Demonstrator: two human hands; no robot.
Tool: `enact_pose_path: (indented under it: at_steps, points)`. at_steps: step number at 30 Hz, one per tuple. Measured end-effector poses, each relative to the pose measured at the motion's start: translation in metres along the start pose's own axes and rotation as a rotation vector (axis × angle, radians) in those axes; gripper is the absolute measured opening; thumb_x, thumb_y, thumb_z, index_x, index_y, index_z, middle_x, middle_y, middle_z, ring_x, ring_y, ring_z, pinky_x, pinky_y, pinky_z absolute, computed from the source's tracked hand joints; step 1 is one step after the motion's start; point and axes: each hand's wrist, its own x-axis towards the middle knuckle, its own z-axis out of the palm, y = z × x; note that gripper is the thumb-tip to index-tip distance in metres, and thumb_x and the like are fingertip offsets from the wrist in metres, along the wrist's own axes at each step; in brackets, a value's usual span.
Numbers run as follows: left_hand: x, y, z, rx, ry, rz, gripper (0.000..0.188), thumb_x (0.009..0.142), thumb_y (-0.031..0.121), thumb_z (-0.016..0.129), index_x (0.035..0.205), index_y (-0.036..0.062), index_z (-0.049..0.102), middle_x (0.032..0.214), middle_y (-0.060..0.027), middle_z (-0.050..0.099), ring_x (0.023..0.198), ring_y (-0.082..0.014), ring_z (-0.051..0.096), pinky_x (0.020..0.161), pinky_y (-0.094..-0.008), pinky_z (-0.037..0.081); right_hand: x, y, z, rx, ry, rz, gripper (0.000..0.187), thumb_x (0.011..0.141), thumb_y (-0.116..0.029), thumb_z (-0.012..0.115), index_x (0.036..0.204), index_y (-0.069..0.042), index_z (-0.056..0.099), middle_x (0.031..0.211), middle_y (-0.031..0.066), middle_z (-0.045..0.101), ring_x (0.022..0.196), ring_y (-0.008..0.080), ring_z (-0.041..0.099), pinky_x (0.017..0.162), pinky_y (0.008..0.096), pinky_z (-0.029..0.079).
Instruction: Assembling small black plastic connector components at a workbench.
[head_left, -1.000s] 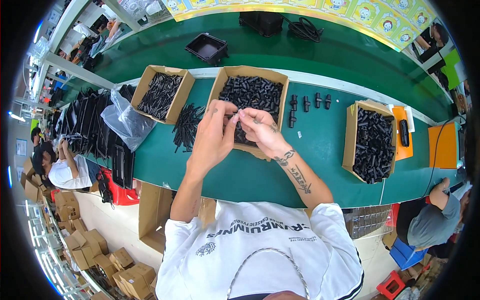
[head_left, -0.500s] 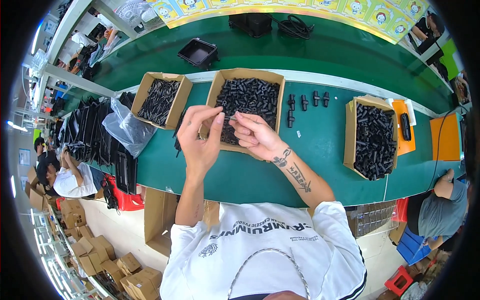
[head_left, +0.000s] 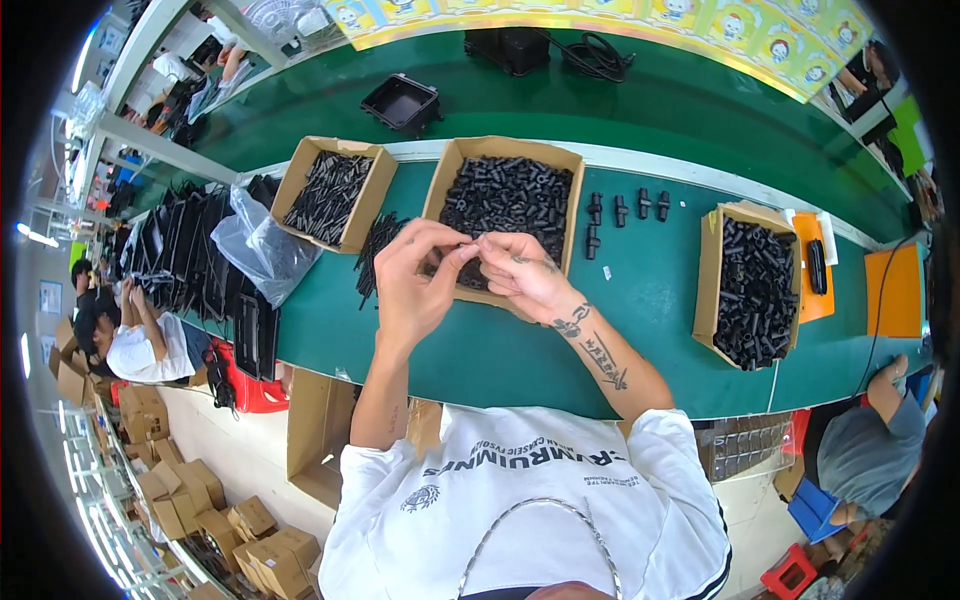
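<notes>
My left hand (head_left: 415, 285) and my right hand (head_left: 528, 278) meet fingertip to fingertip above the near side of a cardboard box (head_left: 576, 205). Both are closed in a pinch; whatever lies between the fingertips is too small and covered to make out. Short black tubular fittings (head_left: 505, 195) fill that box. Just left of it, thin black rods (head_left: 378, 250) lie in a loose pile, partly behind my left hand. Several black fittings (head_left: 620, 210) stand apart on the green table (head_left: 500, 360), right of the box.
A cardboard box (head_left: 368, 215) of slim dark pieces stands at left, beside a clear plastic bag (head_left: 262, 245) and stacked black frames (head_left: 180, 255). Another box (head_left: 707, 290) of black fittings is at right, near an orange tray (head_left: 815, 280). A black open case (head_left: 402, 103) sits behind.
My hands have come closer together, fingertips now touching, and sit slightly lower. The small thin piece glimpsed between them before is now covered. The whole view has shifted a little.
</notes>
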Motion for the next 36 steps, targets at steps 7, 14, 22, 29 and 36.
enact_pose_path:
  at_steps: [7, 14, 22, 29, 36]
  points:
    - [-0.003, -0.025, -0.008, -0.521, -0.027, -0.276, 0.012, 0.094, 0.011, 0.065, 0.099, -0.0001, 0.062, 0.098, -0.0116, 0.070, 0.088, -0.0136, 0.065, 0.079, -0.0257, 0.051, 0.003, -0.001, 0.010, -0.373, 0.124, -0.058, 0.026, 0.100, -0.025, 0.058, 0.101, -0.001, 0.067, 0.062, -0.0105, 0.043, 0.050, -0.0017, 0.028, 0.045, 0.0208, 0.017]
    - [0.028, -0.105, -0.052, -0.737, 0.328, -0.456, 0.010, 0.094, 0.012, 0.066, 0.097, 0.0026, 0.064, 0.096, -0.0073, 0.069, 0.085, -0.0134, 0.064, 0.077, -0.0254, 0.051, 0.000, -0.010, 0.008, -0.376, 0.321, -0.019, 0.025, 0.099, -0.024, 0.059, 0.091, -0.002, 0.065, 0.058, -0.0119, 0.033, 0.048, -0.0013, 0.024, 0.044, 0.0205, 0.016]
    - [0.096, -0.248, -0.138, -0.694, 0.725, -0.740, 0.020, 0.089, 0.001, 0.066, 0.107, -0.0063, 0.061, 0.097, -0.0138, 0.068, 0.088, -0.0225, 0.069, 0.076, -0.0268, 0.059, -0.006, -0.019, 0.009, -0.435, 0.283, -0.023, 0.023, 0.098, -0.022, 0.059, 0.090, -0.002, 0.065, 0.059, -0.0120, 0.034, 0.048, -0.0015, 0.025, 0.044, 0.0204, 0.016]
    - [0.112, -0.320, -0.165, -0.093, 0.598, -0.593, 0.013, 0.085, 0.001, 0.068, 0.092, -0.0099, 0.069, 0.087, -0.0150, 0.071, 0.076, -0.0202, 0.071, 0.066, -0.0292, 0.060, -0.008, -0.020, 0.009, -0.529, 0.243, -0.048, 0.023, 0.097, -0.025, 0.061, 0.089, -0.004, 0.070, 0.076, -0.0034, 0.062, 0.067, 0.0034, 0.046, 0.060, 0.0215, 0.036]
    - [0.122, -0.269, -0.137, 1.015, 0.227, -0.091, 0.021, 0.083, 0.020, 0.072, 0.090, 0.0002, 0.072, 0.087, -0.0178, 0.067, 0.083, -0.0377, 0.065, 0.077, -0.0434, 0.053, -0.014, -0.033, 0.003, -0.433, 0.340, 0.007, 0.023, 0.099, -0.023, 0.056, 0.094, -0.002, 0.065, 0.059, -0.0106, 0.034, 0.049, 0.0001, 0.026, 0.045, 0.0210, 0.018]
